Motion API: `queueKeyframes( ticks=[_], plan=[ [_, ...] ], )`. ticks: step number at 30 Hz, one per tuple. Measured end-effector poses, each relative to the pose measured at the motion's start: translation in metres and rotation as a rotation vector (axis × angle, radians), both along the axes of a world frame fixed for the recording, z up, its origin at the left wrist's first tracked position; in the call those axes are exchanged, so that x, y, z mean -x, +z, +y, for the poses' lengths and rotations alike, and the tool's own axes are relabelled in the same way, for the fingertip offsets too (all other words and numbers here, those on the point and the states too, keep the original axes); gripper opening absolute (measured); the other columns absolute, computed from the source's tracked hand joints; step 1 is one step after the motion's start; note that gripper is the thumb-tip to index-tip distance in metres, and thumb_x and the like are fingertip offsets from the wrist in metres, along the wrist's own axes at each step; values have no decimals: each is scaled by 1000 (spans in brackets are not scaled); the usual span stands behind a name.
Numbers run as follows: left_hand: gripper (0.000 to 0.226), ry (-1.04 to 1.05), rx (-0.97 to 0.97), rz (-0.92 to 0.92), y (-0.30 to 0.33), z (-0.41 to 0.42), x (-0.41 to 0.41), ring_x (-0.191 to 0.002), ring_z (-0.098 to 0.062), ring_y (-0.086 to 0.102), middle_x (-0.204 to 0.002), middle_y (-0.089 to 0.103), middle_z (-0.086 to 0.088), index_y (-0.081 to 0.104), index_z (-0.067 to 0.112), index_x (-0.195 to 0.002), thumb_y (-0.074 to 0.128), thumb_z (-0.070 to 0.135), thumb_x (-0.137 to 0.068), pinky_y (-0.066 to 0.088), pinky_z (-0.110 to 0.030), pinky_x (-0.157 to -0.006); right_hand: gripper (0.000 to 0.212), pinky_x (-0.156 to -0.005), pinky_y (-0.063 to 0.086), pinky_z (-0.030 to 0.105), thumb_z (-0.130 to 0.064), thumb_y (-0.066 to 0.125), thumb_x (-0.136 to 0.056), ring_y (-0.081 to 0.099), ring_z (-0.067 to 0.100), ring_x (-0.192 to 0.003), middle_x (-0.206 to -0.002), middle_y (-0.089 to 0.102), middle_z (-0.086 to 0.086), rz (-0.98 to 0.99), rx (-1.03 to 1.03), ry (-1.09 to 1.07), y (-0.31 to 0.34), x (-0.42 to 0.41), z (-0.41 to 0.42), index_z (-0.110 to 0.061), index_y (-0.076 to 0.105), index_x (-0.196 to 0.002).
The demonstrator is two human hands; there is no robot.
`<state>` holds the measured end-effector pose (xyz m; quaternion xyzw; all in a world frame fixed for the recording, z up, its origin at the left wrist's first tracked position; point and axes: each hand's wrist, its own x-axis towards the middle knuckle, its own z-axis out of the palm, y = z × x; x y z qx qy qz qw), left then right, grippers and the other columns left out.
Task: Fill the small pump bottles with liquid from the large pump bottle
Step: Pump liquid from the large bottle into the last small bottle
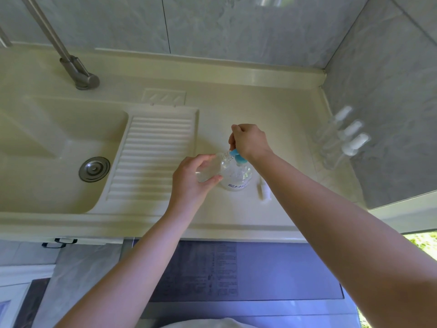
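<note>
Small bottle (208,170), clear and uncapped, lies tilted in your left hand (192,177), fingers and thumb curled round its body, its threaded neck raised to the blue pump (237,156) of the big bottle (237,175). Your right hand (249,142) sits on top of that pump, fingers curled down over its head. The big bottle stands upright on the counter (236,110), clear, with blue lettering low on its side; you have one of these. Just to its right, one white pump top (262,189) lies flat on the counter, apart from any bottle. Farther right, against the grey wall (390,91), three more small bottles (340,138) with white caps stand in a row, well apart from your hands. That makes four small bottles in all. To your left are one ribbed washboard (151,155), one sink (54,147) with a metal drain (94,169), and one faucet (80,72).
</note>
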<state>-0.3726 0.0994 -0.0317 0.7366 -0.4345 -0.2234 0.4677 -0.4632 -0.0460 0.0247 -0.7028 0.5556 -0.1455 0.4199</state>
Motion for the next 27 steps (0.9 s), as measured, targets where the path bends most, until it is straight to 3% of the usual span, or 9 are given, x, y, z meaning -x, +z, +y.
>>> queueKeyframes(
  ticks=[8,14,18,22,27],
  plan=[
    [48,0,2,8,-3,-2,-1,-97,-7,62,-104,64,3,67,29,-112,86,13,-70,43,-12,-87,42,-62,45,22,-24,35,-100,60,21,-70,-74,67,2,-26,1,-41,-1,-1,2,-14,59,-67],
    [47,-3,-8,4,0,-2,1,-96,-5,62,-101,62,9,68,26,-112,86,13,-70,35,-1,-82,41,-55,43,20,-21,34,-99,59,18,-67,-73,66,0,-42,23,-66,-1,0,3,-15,57,-65],
    [47,-10,-16,-12,0,-2,-1,-97,-6,62,-100,61,12,67,28,-112,86,15,-70,36,-1,-82,40,-55,43,20,-22,34,-100,58,18,-64,-76,68,5,-62,45,-83,-3,-1,6,-11,59,-70],
    [47,-11,-10,-15,2,-1,-1,-96,-3,61,-98,59,18,67,27,-111,86,14,-71,34,0,-82,42,-58,43,20,-25,35,-99,58,11,-65,-73,69,-1,-49,-11,-64,-3,2,2,-15,62,-68],
    [46,-4,-10,-11,4,-1,0,-95,-3,61,-99,60,12,68,26,-111,86,14,-71,34,0,-81,41,-54,42,18,-22,35,-99,57,15,-63,-73,66,0,-41,44,-49,-4,1,2,-13,58,-67]
  ],
)
